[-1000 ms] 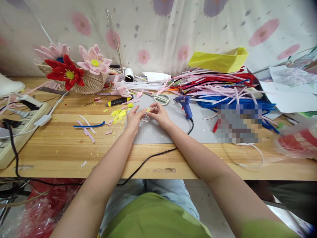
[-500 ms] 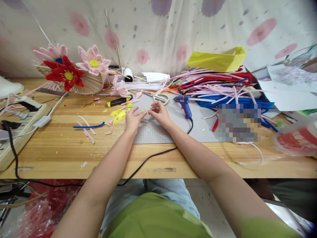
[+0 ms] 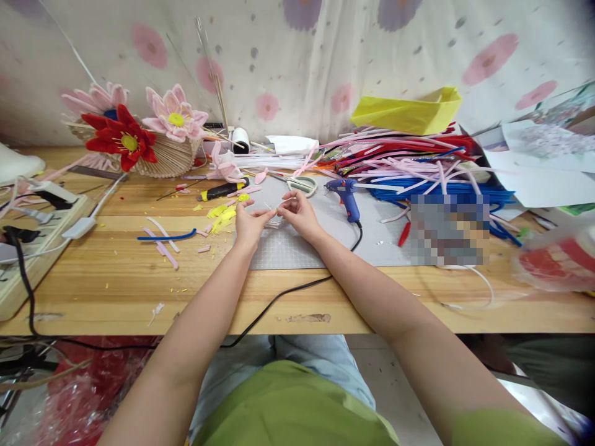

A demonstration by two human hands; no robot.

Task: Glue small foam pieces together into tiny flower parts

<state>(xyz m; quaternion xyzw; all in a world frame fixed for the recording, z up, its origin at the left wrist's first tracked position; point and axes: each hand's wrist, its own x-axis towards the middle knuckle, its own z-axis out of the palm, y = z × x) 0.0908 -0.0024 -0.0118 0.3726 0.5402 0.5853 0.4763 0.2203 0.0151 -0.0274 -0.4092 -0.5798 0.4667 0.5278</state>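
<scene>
Above the grey cutting mat [image 3: 297, 254], my left hand [image 3: 248, 226] and my right hand [image 3: 300, 217] meet, thumbs and fingertips pinched together. What they pinch is small and mostly covered by the fingers; I cannot make out its kind. A short thin white strand shows just above the fingertips. Several thin white pieces [image 3: 270, 224] lie on the mat below my hands. Beyond the right hand rest scissors with pale grips [image 3: 302, 184]. A blue glue gun [image 3: 348, 198] lies to the right, a white glue stick in its back end.
Pipe cleaners [image 3: 418, 167] in several colours pile up at the back right. Yellow scraps [image 3: 225, 218] and a black-and-yellow cutter [image 3: 225, 189] lie left of my hands. Fuzzy flowers [image 3: 123, 139] stand back left. A black cord [image 3: 279, 303] crosses the front; a power strip [image 3: 37, 248] sits far left.
My fingertips have drawn closer together, and the yellow bit seen between them before is now mostly covered. My left fingers have shifted slightly; the rest stays in place.
</scene>
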